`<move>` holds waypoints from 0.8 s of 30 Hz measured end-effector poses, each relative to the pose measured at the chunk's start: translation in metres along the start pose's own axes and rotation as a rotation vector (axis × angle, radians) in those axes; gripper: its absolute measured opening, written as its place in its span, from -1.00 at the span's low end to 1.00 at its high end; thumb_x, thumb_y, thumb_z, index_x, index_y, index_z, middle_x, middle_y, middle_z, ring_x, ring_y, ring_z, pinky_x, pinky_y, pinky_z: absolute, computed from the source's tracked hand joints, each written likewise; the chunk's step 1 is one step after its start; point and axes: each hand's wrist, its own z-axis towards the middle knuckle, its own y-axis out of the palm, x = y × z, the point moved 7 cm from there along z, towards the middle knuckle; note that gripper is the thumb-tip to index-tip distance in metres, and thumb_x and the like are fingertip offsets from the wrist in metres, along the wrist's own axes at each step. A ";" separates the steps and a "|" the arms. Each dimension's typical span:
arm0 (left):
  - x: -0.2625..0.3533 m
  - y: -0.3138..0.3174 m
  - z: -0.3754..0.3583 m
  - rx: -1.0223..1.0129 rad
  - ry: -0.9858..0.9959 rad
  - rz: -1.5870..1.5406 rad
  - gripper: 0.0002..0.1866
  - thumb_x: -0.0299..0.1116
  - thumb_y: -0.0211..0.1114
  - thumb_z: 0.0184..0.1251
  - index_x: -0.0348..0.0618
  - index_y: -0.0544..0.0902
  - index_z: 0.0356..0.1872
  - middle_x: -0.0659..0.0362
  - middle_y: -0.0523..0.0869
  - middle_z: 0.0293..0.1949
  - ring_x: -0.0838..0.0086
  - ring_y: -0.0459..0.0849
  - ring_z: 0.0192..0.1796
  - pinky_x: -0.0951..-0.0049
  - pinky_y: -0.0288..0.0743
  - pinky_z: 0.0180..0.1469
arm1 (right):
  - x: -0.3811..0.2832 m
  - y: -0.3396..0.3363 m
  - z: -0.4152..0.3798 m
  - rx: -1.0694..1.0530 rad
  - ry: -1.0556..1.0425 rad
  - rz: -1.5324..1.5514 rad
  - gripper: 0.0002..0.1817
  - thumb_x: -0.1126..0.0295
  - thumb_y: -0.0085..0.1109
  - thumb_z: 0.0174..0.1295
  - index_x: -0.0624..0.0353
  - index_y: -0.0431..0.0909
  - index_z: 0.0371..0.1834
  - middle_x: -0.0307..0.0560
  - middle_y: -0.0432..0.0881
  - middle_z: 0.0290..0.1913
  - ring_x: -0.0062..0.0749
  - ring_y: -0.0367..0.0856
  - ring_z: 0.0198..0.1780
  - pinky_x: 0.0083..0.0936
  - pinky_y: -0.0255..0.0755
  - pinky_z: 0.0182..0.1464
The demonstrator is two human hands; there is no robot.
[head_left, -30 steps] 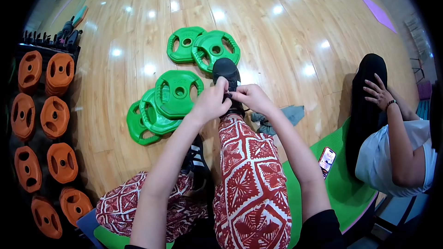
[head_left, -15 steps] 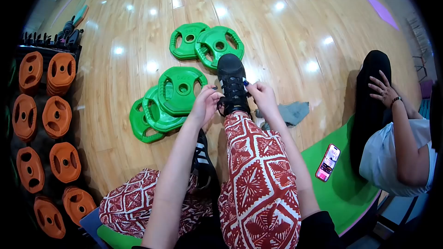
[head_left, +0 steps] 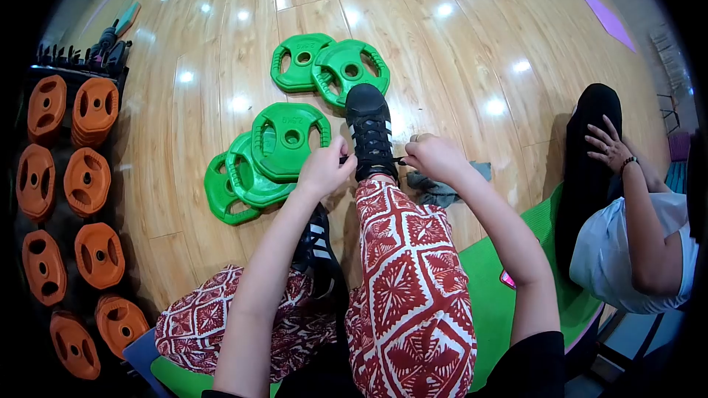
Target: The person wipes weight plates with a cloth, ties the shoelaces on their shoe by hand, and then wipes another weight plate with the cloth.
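Observation:
A black sneaker (head_left: 371,127) with white side stripes is on my outstretched foot, toe pointing away. My left hand (head_left: 325,168) is closed beside its left side, pinching one end of the black shoelace (head_left: 399,161). On the right side, my right hand (head_left: 434,158) pinches the other lace end, and the lace runs across the shoe's ankle opening between the two hands. My other black sneaker (head_left: 316,242) with white stripes is lower left, partly behind my left forearm. Red-and-white patterned trousers (head_left: 402,273) cover my legs.
Green weight plates (head_left: 291,136) lie in overlapping piles left of and beyond the shoe. Orange weight plates (head_left: 87,180) hang on a rack at left. A grey cloth (head_left: 442,190) lies right. Another person's hand (head_left: 609,144) rests on their leg; a phone (head_left: 507,279) is mostly hidden on the green mat (head_left: 479,250).
My hands have moved apart and pulled the lace ends outward to both sides. My right elbow has swung out to the right and now covers most of the phone.

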 end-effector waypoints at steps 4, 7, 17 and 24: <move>0.000 0.010 -0.005 0.066 -0.126 -0.123 -0.71 -0.23 0.14 0.14 -0.26 0.37 -0.32 -0.02 0.55 -0.54 0.19 0.58 -0.43 0.32 0.39 -0.37 | 0.009 0.017 0.002 0.289 0.178 1.065 -0.73 0.21 -0.01 0.22 0.20 0.50 -0.42 -0.20 0.53 -0.50 -0.46 0.48 -0.52 -0.52 0.38 -0.49; -0.008 0.031 -0.014 0.130 -0.177 -0.351 -0.77 -0.25 0.13 0.20 -0.26 0.48 -0.37 0.07 0.54 -0.58 0.45 0.51 -0.50 0.47 0.36 -0.43 | -0.019 0.048 0.008 0.225 0.401 1.977 -0.77 0.19 -0.16 0.30 0.07 0.36 -0.37 -0.32 0.32 -0.66 -0.72 0.14 -0.75 -0.76 0.01 -0.72; -0.030 0.026 -0.021 0.019 -0.156 -0.341 -0.76 -0.22 0.16 0.16 -0.17 0.64 -0.34 0.07 0.65 -0.49 0.38 0.62 -0.45 0.47 0.41 -0.40 | 0.022 0.074 0.018 0.036 0.518 1.606 -0.69 0.22 -0.17 0.21 0.05 0.32 -0.67 -0.36 0.29 -0.73 -0.67 0.11 -0.75 -0.65 -0.03 -0.72; -0.024 0.019 -0.024 0.027 -0.242 -0.314 -0.76 -0.23 0.17 0.13 -0.20 0.65 -0.39 0.05 0.63 -0.55 0.35 0.61 -0.50 0.44 0.41 -0.40 | 0.022 0.065 0.017 0.163 0.653 1.597 -0.72 0.23 -0.19 0.21 0.06 0.31 -0.62 -0.35 0.28 -0.74 -0.67 0.08 -0.76 -0.65 -0.03 -0.71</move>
